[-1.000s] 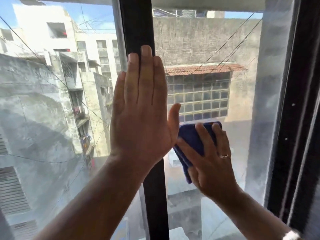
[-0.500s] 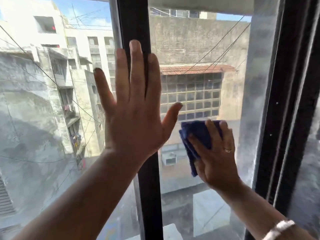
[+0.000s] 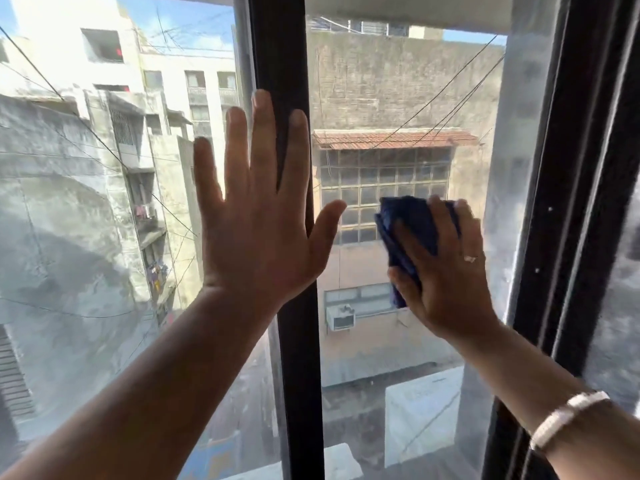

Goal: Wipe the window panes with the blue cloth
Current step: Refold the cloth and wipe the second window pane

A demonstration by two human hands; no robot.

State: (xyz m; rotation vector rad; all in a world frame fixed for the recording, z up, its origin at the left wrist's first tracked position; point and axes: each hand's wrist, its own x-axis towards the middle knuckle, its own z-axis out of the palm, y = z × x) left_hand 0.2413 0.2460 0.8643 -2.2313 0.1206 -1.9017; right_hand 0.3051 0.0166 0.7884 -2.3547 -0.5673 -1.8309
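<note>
Weathered apartment blocks (image 3: 69,202) and overhead wires fill the view through a tall window, seen from several floors up under a blue sky. On the left, the glass of the left pane (image 3: 86,289) shows a hazy, streaked film. A bare forearm reaches up from the near left, and the left hand (image 3: 258,216) lies flat with fingers spread, its palm straddling the edge of the left pane and the black upright bar (image 3: 298,358) that divides the window; the middle and index fingers rest on the bar, the thumb angled out to the right across the next pane. Beyond the bar, the right pane (image 3: 381,341) looks out on a brick wall, a tiled awning over a gridded window, and an air-conditioning unit below. Right of centre, the right hand (image 3: 446,268) presses the blue cloth (image 3: 405,230) against that pane, fingers spread over the bunched fabric, thumb hooked under its lower edge. A ring (image 3: 470,258) shows on one finger and a pale bracelet (image 3: 568,417) circles the wrist. At far right stands the dark window frame (image 3: 568,237), speckled with pale spots.
</note>
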